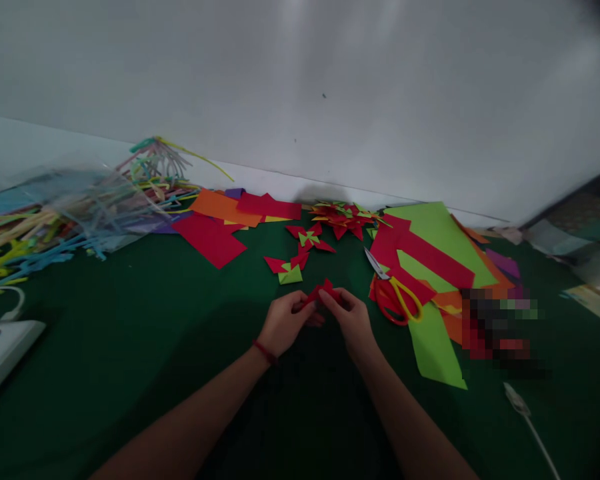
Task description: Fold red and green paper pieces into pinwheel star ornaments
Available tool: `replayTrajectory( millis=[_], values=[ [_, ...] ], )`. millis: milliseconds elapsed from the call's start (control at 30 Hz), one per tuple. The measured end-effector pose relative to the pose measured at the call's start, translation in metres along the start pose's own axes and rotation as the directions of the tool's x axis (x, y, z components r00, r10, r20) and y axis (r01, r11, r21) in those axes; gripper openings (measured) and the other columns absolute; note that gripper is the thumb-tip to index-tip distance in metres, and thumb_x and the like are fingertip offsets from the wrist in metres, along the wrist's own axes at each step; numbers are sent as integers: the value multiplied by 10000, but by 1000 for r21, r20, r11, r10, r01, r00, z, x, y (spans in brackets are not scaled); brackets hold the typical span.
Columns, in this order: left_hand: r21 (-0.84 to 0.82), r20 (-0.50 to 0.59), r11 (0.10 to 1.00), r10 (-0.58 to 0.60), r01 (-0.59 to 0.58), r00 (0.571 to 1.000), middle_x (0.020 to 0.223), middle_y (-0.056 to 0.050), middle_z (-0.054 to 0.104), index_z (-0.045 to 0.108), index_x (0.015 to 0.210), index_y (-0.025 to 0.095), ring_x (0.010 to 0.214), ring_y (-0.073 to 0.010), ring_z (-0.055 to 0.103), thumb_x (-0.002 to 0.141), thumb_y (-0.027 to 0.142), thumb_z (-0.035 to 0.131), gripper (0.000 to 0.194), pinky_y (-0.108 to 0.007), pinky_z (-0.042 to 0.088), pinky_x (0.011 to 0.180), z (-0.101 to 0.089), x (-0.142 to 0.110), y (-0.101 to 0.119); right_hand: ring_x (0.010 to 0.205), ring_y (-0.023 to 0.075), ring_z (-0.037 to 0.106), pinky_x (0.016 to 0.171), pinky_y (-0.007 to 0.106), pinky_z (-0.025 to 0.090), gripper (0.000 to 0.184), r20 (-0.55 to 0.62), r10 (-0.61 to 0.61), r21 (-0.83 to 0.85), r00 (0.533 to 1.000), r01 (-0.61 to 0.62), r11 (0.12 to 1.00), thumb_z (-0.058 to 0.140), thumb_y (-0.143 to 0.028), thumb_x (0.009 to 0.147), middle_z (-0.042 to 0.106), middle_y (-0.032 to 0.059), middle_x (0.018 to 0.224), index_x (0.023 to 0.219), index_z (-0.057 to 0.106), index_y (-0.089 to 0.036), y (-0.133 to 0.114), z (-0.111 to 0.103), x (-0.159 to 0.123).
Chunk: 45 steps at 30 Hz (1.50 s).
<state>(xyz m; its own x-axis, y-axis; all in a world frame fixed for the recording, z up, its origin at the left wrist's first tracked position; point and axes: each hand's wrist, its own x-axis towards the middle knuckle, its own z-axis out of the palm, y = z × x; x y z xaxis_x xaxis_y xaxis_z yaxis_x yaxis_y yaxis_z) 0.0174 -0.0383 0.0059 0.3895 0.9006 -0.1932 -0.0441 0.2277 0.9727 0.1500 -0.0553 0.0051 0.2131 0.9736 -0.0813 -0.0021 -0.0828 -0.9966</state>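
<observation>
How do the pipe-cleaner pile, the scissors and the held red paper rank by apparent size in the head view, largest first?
1. Pipe-cleaner pile
2. Scissors
3. Held red paper, partly hidden, so ranked by its visible part only.

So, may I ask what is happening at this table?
A person's left hand and right hand together hold a small red paper above the green table. Just beyond lie two folded pieces in red and green, with a pile of similar ones behind them. Scissors lie to the right, by coloured sheets.
</observation>
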Motion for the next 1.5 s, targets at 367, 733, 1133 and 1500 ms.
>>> replayTrajectory(
  millis=[367, 733, 1133, 1500],
  values=[
    [-5, 124, 1000, -20, 21, 992, 718, -16, 644, 547, 767, 141, 695, -171, 649, 746, 311, 553, 171, -276, 490, 667, -1, 3, 2, 550, 118, 470, 533, 234, 355, 243, -21, -91, -115, 996, 88, 989, 590, -413, 709, 532, -29, 573, 650, 568, -178, -1, -1, -3],
    [72, 274, 997, 0, -20, 962, 589, -6, 637, 548, 727, 138, 522, -119, 591, 746, 246, 552, 110, -224, 436, 566, -16, 0, 11, 604, 121, 503, 576, 240, 393, 203, 272, 22, 84, 962, -46, 995, 599, -378, 711, 547, -19, 650, 710, 570, -176, -19, -9, -9],
    [192, 368, 981, -35, -39, 929, 566, -38, 666, 623, 719, 148, 585, -150, 627, 825, 433, 395, 380, -244, 424, 653, -19, 2, 13, 580, 123, 512, 545, 231, 370, 210, 426, 113, -210, 898, -23, 977, 634, -381, 669, 571, -23, 613, 684, 585, -177, -22, -46, 3],
    [401, 215, 897, 108, -189, 971, 789, -55, 684, 658, 804, 180, 773, -183, 614, 843, 428, 346, 400, -281, 431, 758, -23, 9, 17, 544, 102, 506, 490, 200, 356, 226, 526, 123, -238, 842, 7, 971, 645, -385, 653, 599, -31, 626, 744, 623, -180, -17, -50, 5]
  ],
)
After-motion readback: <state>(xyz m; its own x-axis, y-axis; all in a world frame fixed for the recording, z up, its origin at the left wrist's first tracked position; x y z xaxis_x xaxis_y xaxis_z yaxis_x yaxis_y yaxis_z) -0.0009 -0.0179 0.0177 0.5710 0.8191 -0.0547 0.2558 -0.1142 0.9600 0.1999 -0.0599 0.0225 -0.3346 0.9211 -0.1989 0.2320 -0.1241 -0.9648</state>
